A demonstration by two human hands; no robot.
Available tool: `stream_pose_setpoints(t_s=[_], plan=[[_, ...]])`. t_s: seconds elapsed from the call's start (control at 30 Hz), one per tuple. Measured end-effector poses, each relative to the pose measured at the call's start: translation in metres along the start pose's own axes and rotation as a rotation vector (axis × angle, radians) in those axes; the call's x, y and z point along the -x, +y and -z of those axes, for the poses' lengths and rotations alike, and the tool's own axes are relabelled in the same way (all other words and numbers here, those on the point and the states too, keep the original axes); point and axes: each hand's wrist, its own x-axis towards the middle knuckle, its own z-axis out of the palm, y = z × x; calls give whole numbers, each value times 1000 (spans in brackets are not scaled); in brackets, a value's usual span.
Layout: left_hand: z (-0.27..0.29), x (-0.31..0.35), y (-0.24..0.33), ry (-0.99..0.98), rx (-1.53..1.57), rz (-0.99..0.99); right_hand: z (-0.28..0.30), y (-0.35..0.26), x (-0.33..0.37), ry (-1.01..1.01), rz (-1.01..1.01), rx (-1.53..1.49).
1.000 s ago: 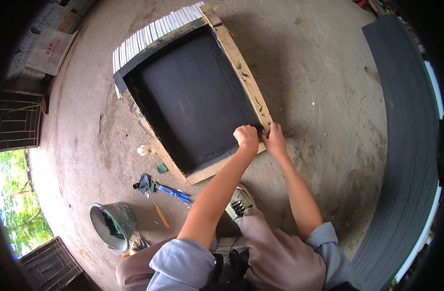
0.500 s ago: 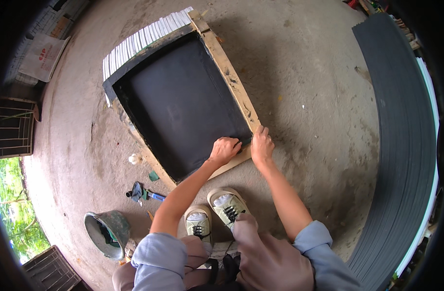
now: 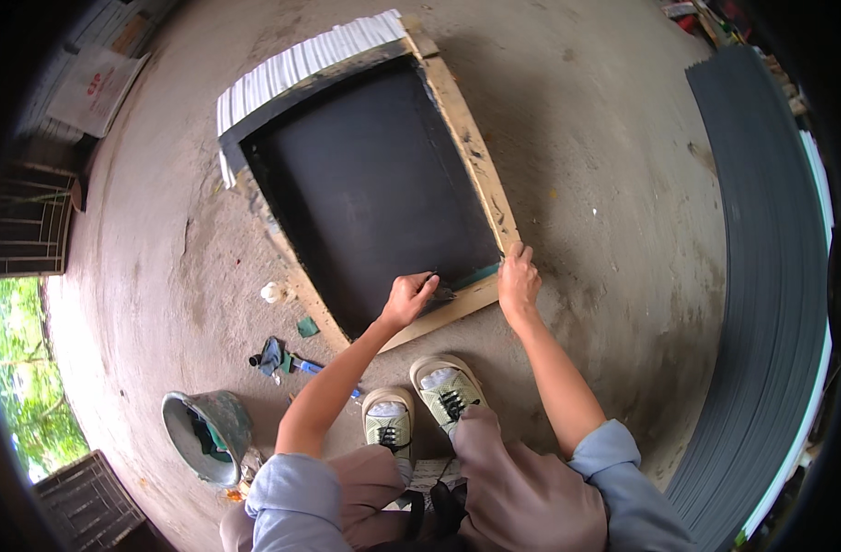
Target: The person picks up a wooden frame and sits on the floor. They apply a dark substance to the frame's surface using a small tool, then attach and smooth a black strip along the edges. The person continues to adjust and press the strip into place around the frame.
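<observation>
A shallow wooden frame lies on the floor in front of me, with a flat black panel inside it. My left hand is closed at the near inner edge, pinching a crumpled dark strip that looks like thin film or tape. To the right of that strip, a bare green band shows along the near rail. My right hand is wrapped round the frame's near right corner. The fingertips of the left hand are partly hidden behind the hand itself.
Stacked white slats lie under the frame's far end. At left are a bucket with dark cloth inside, a blue-handled tool, a green scrap and a white crumpled lump. A tall stack of dark sheets lines the right.
My left hand has moved left along the near rail, pulling the dark strip away, and the green band has come into sight. The right hand keeps its hold on the corner.
</observation>
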Motion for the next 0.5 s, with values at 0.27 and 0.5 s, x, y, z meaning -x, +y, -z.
stream_pose_setpoints(t_s=[0.27,0.5], plan=[[11,2,6,26,-42,204,40,-21,20,-320,261,-307],[4,36,9,359,-396,-175,21,-47,10,-477,285,-206]])
